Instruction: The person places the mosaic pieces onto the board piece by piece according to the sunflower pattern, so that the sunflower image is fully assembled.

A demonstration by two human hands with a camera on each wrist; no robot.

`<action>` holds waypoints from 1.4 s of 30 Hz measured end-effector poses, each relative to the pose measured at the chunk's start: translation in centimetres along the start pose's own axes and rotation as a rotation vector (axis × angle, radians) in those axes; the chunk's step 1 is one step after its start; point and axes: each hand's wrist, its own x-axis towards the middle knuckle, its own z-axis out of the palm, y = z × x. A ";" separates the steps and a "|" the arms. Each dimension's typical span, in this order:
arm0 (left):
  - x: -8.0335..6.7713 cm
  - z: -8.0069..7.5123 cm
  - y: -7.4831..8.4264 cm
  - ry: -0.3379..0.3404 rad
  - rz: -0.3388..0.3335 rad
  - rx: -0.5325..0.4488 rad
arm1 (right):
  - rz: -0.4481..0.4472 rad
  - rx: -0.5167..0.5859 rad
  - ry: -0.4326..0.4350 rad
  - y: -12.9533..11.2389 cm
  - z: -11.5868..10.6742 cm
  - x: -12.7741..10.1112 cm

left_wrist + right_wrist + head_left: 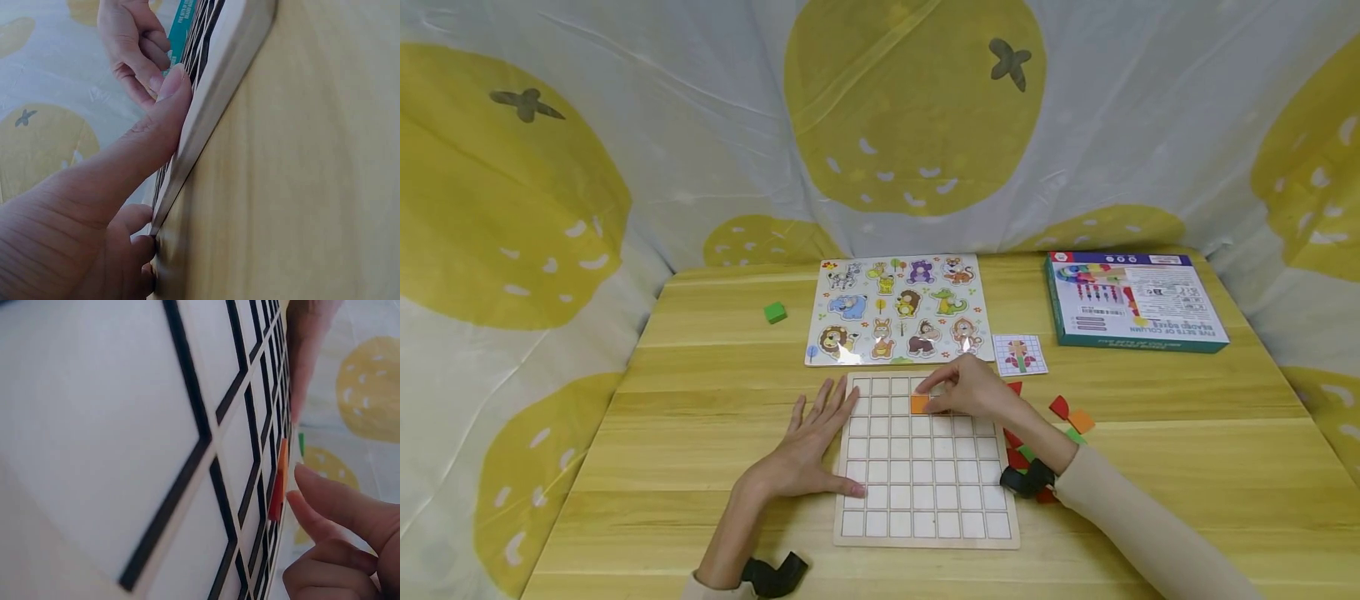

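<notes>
Nearest the person, the left hand (808, 446) is lying flat on the table (700, 400) with its fingers spread and straight, its grip wide and holding nothing; the thumb is pressing against the left edge of the white grid board (925, 458), which the left wrist view shows as a thumb tip bearing on the board's pale wooden rim. The forearm is coming in from the lower left, a dark strap around the wrist. Just beyond, the right hand (970, 390) is reaching across the board from the right, its sleeve in beige, its fingers curled down and its grip narrow, pinching an orange square tile (920, 404) that is sitting in a cell of the board's second row from the far edge. In the right wrist view the tile is standing slightly proud of the grid with the fingertips (312, 487) just beside it. Loose red, orange and green pieces (1071, 414) are lying on the table right of the board. Farther off are resting a small pattern card (1019, 354), an animal puzzle (897, 310), a green cube (775, 312) and a boxed game (1135, 300)
</notes>
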 end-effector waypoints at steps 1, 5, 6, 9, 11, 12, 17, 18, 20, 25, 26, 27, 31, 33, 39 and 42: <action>0.0 0.0 0.0 0.002 0.002 -0.001 | -0.006 0.007 0.003 0.2 -0.2 -0.1; 0.0 0.0 0.0 0.005 0.007 -0.003 | -0.019 0.037 0.020 1.1 -1.7 -0.8; 0.0 0.0 0.0 0.007 0.008 -0.002 | -0.023 0.038 0.028 1.4 -2.2 -1.0; 0.0 0.1 0.0 0.011 0.010 -0.005 | -0.019 0.011 0.062 2.2 -3.7 -2.1; 0.0 0.1 -0.1 0.015 0.011 -0.007 | -0.013 -0.010 0.085 2.9 -4.7 -2.8; 0.0 0.1 -0.1 0.015 0.012 -0.008 | -0.004 -0.018 0.095 3.3 -5.1 -3.2; -0.1 0.1 0.0 0.012 0.016 -0.012 | 0.029 -0.034 0.115 5.3 -7.0 -4.5; -0.1 0.0 0.0 0.011 0.016 -0.012 | 0.029 -0.030 0.115 5.7 -7.3 -4.7; -0.1 0.0 0.0 0.009 0.013 -0.011 | 0.023 -0.032 0.114 6.4 -7.8 -5.1; -0.1 0.1 -0.1 0.017 0.011 -0.009 | 0.023 -0.059 0.120 7.4 -8.7 -5.6; -0.1 0.1 -0.1 0.019 0.012 -0.008 | 0.029 -0.064 0.120 7.5 -8.8 -5.6; -0.1 0.1 -0.1 0.020 0.014 -0.010 | 0.035 -0.070 0.119 7.6 -8.8 -5.6; -0.1 0.1 -0.1 0.018 0.016 -0.013 | 0.050 -0.106 0.114 7.5 -8.8 -5.4; -0.1 0.1 -0.1 0.018 0.017 -0.015 | 0.048 -0.125 0.112 7.4 -8.8 -5.3; -0.1 0.2 -0.2 0.016 0.013 -0.007 | 0.054 -0.150 0.122 7.0 -8.6 -5.3; -0.1 0.2 -0.2 0.014 0.014 -0.004 | 0.063 -0.172 0.137 6.9 -8.6 -5.4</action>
